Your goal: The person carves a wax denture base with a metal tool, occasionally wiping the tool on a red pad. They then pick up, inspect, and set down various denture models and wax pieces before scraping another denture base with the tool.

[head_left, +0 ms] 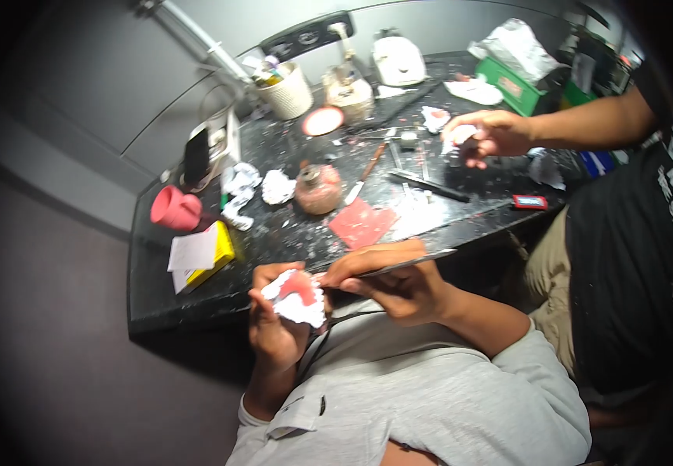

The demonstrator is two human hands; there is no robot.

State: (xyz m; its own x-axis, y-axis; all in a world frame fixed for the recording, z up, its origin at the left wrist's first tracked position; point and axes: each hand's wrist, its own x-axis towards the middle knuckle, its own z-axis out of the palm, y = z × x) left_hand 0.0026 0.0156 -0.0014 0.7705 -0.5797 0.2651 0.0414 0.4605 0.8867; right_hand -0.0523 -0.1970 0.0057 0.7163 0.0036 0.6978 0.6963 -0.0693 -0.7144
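Note:
My left hand (pixel 273 338) grips a white plaster dental cast (pixel 296 312) between thumb and fingers, at the desk's front edge. Pink wax (pixel 298 286) lies in a curve on the cast. Around a slim dark hand tool (pixel 422 259) are the closed fingers of my right hand (pixel 402 287), close beside the cast. The tool's working end is hidden or blurred near the cast's edge. Beyond my hands, a pink wax sheet (pixel 358 224) lies on the desk next to a round, pinkish burner-like jar (pixel 319 190) with a metal top.
A co-worker's hand (pixel 499 133) holds a small white piece at the right. Crumpled white paper (pixel 277 187), a pink mug (pixel 175 208) and a yellow box (pixel 220 252) stand left. A brown-handled knife (pixel 373 163) and black tool (pixel 429 186) lie mid-desk. A green box (pixel 511 87) sits behind.

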